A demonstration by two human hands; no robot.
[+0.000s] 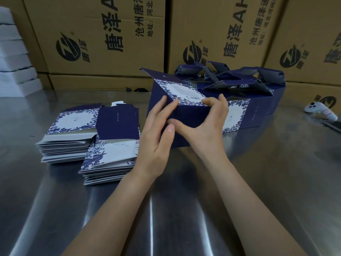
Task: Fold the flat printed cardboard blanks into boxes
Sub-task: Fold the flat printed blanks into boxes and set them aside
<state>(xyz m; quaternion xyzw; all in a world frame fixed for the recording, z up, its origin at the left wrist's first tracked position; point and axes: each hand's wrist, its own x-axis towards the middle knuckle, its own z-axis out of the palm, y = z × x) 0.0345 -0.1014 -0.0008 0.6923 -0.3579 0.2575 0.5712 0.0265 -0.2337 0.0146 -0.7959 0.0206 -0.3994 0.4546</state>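
Observation:
A navy box (pixel 191 113) with a white floral-bordered panel stands on the steel table (pixel 258 182) in the middle of the head view, one flap raised at its back. My left hand (pixel 156 133) lies flat against its left side with straight fingers. My right hand (pixel 204 121) grips its near top edge, fingers curled over the printed panel and thumb pressed on the dark front face. Two stacks of flat printed blanks (pixel 70 133) (pixel 110 154) sit to the left.
Several folded navy boxes (pixel 239 89) with raised flaps stand behind and to the right. Big brown cartons (pixel 103 34) wall off the back. White foam pieces (pixel 14 58) are stacked far left. A white controller (pixel 321 110) and a phone (pixel 334 125) lie at the right edge.

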